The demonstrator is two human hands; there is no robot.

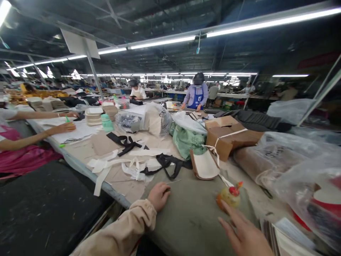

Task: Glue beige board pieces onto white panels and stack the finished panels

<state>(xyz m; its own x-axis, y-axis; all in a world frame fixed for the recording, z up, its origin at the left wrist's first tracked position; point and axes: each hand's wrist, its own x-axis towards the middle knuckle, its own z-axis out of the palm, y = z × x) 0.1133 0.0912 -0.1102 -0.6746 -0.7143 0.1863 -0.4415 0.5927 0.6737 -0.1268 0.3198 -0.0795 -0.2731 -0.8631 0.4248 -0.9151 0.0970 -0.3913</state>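
My left hand [159, 195], in a beige sleeve, rests with curled fingers at the left side of an olive-green fabric sheet [191, 213]. A thin pale line runs from near its fingertips; whether the hand holds it I cannot tell. My right hand [243, 229] is over the right part of the fabric, fingers apart. Its index fingertip is at a small round yellow object with red and orange parts [229, 197], perhaps a pincushion. Beyond the fabric lie a stack of cream cut pieces [206, 164] and black strips [170, 165].
White strips [106, 165] hang over the table edge at left. A cardboard box [231, 137], a green cloth bundle [188, 140] and plastic bags [269, 156] crowd the far and right sides. A co-worker's hands [65, 128] are at the left; another person [197, 94] stands across.
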